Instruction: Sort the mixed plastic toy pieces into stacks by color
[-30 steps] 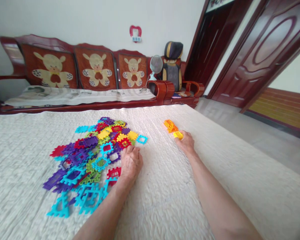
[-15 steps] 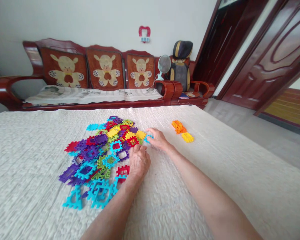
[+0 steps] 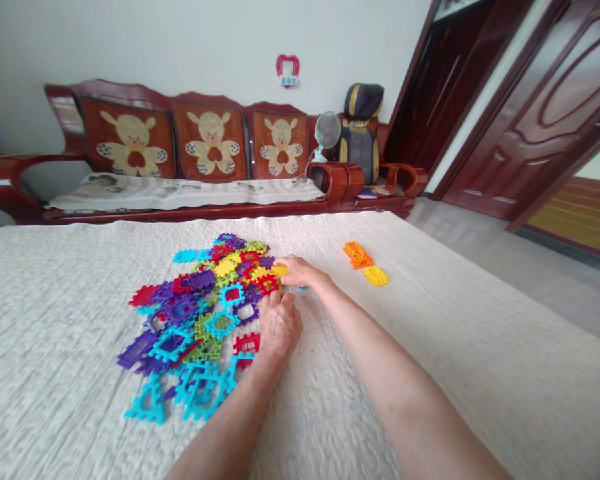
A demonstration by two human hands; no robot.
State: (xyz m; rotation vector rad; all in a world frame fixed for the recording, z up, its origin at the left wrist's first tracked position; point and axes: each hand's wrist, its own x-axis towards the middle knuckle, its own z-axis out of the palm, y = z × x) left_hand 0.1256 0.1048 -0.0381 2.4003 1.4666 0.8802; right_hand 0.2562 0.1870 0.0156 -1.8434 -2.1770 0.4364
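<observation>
A heap of toothed plastic building tiles (image 3: pixel 200 280) in purple, blue, red, green and yellow lies on a white quilted cover (image 3: pixel 70 280). My right hand (image 3: pixel 303 272) is at the heap's right edge, fingers closed on a yellow building tile (image 3: pixel 280 270). Under that hand shows a bit of a blue tile (image 3: pixel 303 287). My left hand (image 3: pixel 280 323) rests palm down just nearer to me, its fingers curled beside a red window tile (image 3: pixel 267 285). What those fingers hold, if anything, is hidden.
To the right lie a small stack of orange tiles (image 3: pixel 357 255) and a yellow tile (image 3: pixel 376 275). Beyond the covered surface stands a wooden sofa (image 3: pixel 180 212) with bear cushions (image 3: pixel 213 143), a small fan (image 3: pixel 327 130) and a chair with a massage seat (image 3: pixel 359 150).
My right hand has moved left from the blue tile onto the yellow tile at the heap's edge. The left hand has barely shifted.
</observation>
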